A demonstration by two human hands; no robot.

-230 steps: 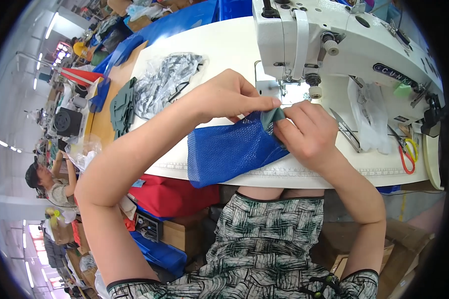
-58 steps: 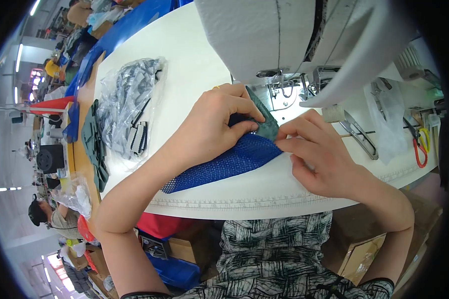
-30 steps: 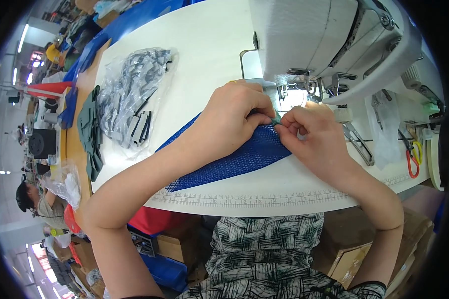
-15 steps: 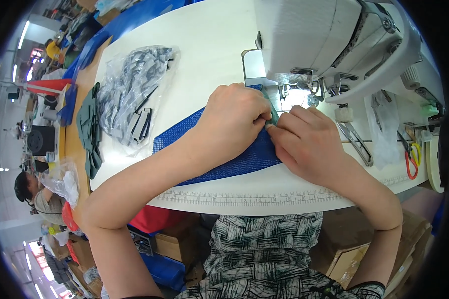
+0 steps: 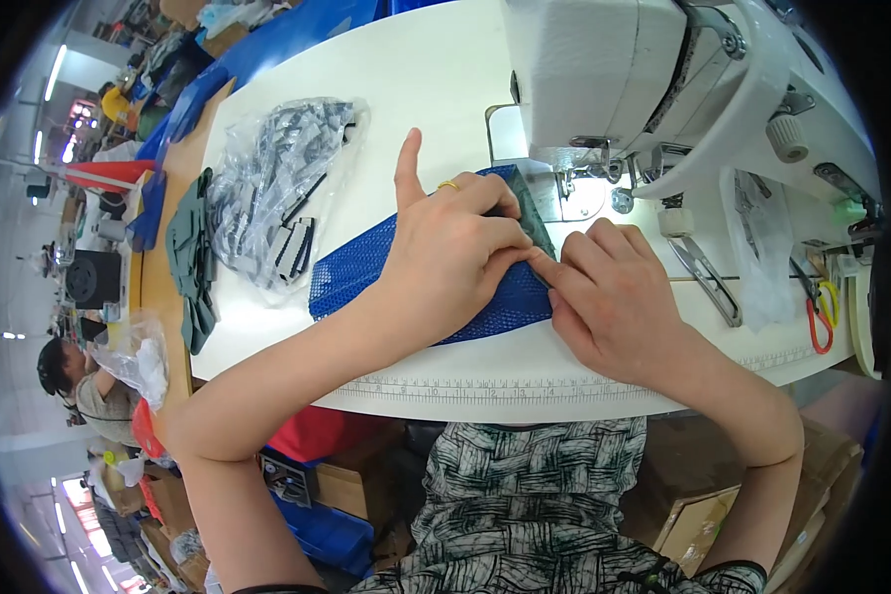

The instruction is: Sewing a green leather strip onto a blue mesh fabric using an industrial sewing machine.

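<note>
Blue mesh fabric (image 5: 361, 265) with a dark green strip (image 5: 533, 213) along its right edge lies on the white sewing table, just in front of the sewing machine (image 5: 604, 79). My left hand (image 5: 455, 238) rests over the fabric and pinches its green-edged side between thumb and fingers, the little finger raised. Close beside it, my right hand (image 5: 609, 292) grips the lower end of that same edge with thumb and forefinger. The fingertips of both hands meet there and hide part of the edge. The needle area (image 5: 564, 188) is just beyond the fabric.
A clear bag of grey and black strips (image 5: 277, 188) and a stack of dark green pieces (image 5: 190, 262) lie left. Tweezers (image 5: 705, 277) and scissors with red and yellow handles (image 5: 820, 315) lie right. A ruler strip (image 5: 465, 392) follows the front edge. Another person (image 5: 99, 396) sits far left.
My left hand has turned and spread, its little finger now lifted and its ring showing. The fabric's green edge has come more into sight and lies flatter. My right hand has shifted slightly down.
</note>
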